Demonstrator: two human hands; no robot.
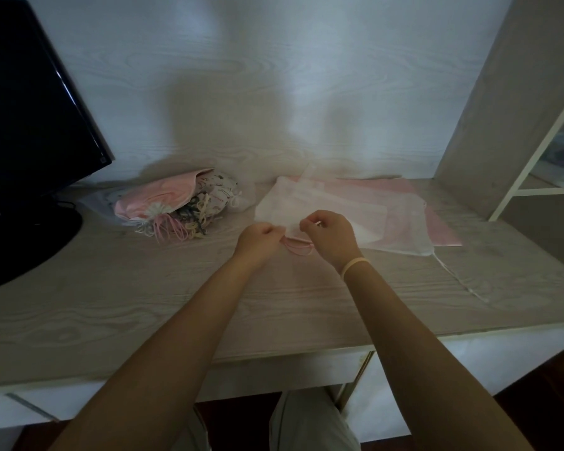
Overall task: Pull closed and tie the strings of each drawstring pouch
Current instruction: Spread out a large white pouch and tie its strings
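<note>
Pinching one pouch's (274, 211) pink strings (298, 247), two hands' fingers (275, 230) meet.

Bare desk (144, 304) is left open below the grip. Left of it, passage is blocked by a pouch pile (179, 203) and a monitor (30, 125); right, by a shelf (502, 109).

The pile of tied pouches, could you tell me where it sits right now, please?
In the head view, the pile of tied pouches lies left of both hands, at the desk's back, just right of the black monitor.
</note>
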